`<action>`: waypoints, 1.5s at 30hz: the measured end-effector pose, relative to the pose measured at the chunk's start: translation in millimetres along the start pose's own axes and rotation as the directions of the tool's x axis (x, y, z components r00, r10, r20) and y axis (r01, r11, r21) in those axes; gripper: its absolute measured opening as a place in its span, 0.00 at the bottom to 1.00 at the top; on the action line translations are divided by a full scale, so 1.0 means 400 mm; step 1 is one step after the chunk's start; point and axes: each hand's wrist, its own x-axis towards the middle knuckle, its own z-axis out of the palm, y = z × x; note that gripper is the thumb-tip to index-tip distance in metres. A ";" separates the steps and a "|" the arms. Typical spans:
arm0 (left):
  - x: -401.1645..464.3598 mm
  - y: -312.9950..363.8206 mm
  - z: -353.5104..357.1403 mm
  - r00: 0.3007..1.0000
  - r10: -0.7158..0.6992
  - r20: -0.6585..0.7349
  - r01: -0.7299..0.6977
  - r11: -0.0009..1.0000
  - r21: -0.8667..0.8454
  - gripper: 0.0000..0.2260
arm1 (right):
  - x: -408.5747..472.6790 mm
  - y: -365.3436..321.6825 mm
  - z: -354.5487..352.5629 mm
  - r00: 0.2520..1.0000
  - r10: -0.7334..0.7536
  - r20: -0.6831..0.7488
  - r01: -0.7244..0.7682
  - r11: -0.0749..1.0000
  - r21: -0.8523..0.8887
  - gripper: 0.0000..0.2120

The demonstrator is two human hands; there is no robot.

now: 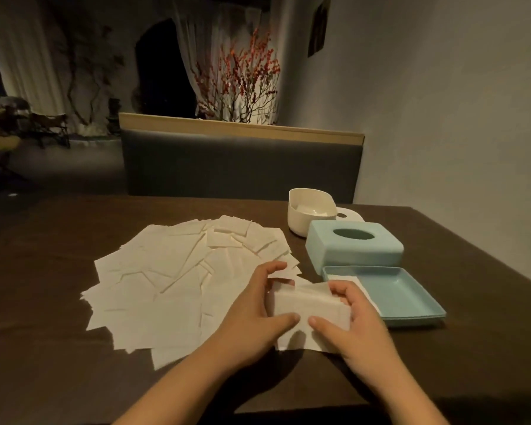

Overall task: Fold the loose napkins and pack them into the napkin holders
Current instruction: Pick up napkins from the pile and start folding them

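Several loose white napkins (pixel 178 271) lie spread in an overlapping heap on the dark brown table (pixel 43 271). Just above the table's near side, both hands hold a folded white napkin (pixel 310 305). My left hand (pixel 255 308) pinches its left end between thumb and fingers. Its right end is pinched by my right hand (pixel 353 320). To the right lies the blue holder base (pixel 411 289), a shallow tray with a white napkin at its left side. Behind the tray stands the blue holder lid (pixel 354 250) with an oval slot. A white holder tub (pixel 311 210) stands further back.
A white lid (pixel 351 216) with a hole lies flat behind the blue lid. A grey padded bench back (pixel 242 167) with a wooden top rail runs along the table's far side. A plain wall rises to the right. The table's near edge is just below my forearms.
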 end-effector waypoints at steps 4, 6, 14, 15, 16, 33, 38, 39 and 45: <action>-0.016 0.020 0.015 0.996 0.090 -0.015 -0.090 0.996 -0.019 0.35 | -0.015 0.012 0.000 0.990 -0.132 -0.055 0.136 0.988 0.078 0.20; -0.024 0.017 0.011 0.987 0.156 -0.027 -0.157 0.987 -0.041 0.37 | -0.024 0.017 -0.009 0.988 -0.135 -0.080 0.148 0.970 0.193 0.22; -0.039 0.023 0.026 0.984 0.109 0.138 -0.116 0.992 0.042 0.41 | -0.028 0.022 -0.021 0.991 -0.122 0.061 0.117 0.990 0.076 0.29; -0.039 0.026 0.030 0.983 0.120 0.138 -0.124 0.992 0.019 0.41 | -0.030 0.021 -0.019 0.989 -0.136 0.066 0.132 0.989 0.063 0.30; -0.037 0.027 0.031 0.983 0.132 0.124 -0.133 0.991 0.000 0.41 | -0.031 0.020 -0.019 0.988 -0.145 0.061 0.141 0.988 0.058 0.31; -0.040 -0.006 0.014 0.979 0.199 0.038 -0.202 0.970 0.132 0.32 | -0.036 0.055 -0.034 0.993 -0.119 -0.019 0.120 0.965 0.235 0.24; -0.030 -0.008 0.036 0.975 0.200 0.097 -0.213 0.966 0.149 0.27 | -0.027 0.055 -0.026 0.991 -0.131 0.031 0.126 0.982 0.139 0.27; -0.028 -0.007 0.038 0.975 0.192 0.108 -0.206 0.969 0.136 0.28 | -0.028 0.053 -0.026 0.990 -0.130 0.053 0.123 0.985 0.119 0.28; -0.018 -0.004 0.031 0.986 0.131 0.103 -0.147 0.975 0.164 0.32 | -0.026 0.045 -0.027 0.992 -0.123 0.023 0.118 0.984 0.135 0.24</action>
